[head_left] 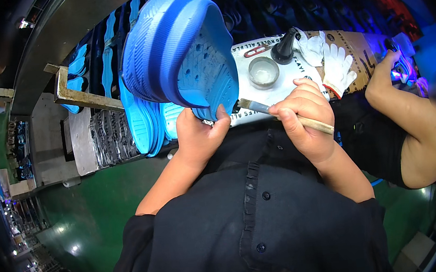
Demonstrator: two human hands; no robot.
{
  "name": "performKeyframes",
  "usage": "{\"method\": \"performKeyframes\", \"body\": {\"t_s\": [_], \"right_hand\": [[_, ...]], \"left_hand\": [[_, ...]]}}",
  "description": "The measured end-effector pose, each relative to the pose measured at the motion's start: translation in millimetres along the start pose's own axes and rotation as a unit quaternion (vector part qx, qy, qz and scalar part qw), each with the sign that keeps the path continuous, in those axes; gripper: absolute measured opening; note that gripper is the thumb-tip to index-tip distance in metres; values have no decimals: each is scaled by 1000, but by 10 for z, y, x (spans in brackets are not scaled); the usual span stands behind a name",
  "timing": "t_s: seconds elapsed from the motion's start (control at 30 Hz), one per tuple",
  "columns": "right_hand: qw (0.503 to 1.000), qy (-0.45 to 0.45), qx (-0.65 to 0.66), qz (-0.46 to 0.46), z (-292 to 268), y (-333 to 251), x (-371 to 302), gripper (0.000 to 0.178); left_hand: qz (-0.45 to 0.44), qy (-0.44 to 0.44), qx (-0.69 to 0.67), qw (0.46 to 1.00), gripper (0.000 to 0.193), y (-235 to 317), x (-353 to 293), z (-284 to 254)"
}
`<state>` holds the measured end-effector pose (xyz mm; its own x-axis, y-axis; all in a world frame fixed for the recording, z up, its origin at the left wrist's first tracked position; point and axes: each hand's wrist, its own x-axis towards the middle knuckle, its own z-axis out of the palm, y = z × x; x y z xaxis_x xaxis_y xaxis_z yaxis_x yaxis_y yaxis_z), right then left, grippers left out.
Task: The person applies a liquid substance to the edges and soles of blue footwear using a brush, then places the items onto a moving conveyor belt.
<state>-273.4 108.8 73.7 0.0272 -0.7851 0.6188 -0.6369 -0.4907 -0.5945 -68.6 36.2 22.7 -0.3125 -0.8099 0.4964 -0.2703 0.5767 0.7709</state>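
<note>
My left hand (200, 134) is closed on the near end of a blue foam shoe sole (206, 63), its thumb on the face. The sole is tilted up, with thick ridged side walls; I cannot tell whether it is one sole or several nested together. My right hand (306, 119) grips the wooden handle of a flat brush (254, 105). Its bristles point left and sit close to the sole's edge; whether they touch, I cannot tell. Beyond the brush stands a small round bowl (265, 83) holding something pale.
A black cone-shaped bottle (285, 48), a red tool (256, 51) and white gloves (338, 69) lie beyond the bowl. Stacked blue soles (143, 125) are at left, near a metal bracket (86, 99). Another person's arm (410, 112) reaches in at right. Dark racks line the back.
</note>
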Motion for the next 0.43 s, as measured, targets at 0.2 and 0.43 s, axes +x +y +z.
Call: {"method": "performKeyframes", "body": {"t_s": [0.2, 0.43], "right_hand": [[1000, -17, -2, -4, 53, -22, -45, 11], [1000, -12, 23, 14, 50, 14, -38, 18]], "left_hand": [[29, -19, -34, 999, 25, 31, 56, 21], [20, -27, 20, 999, 29, -5, 17, 8]]}}
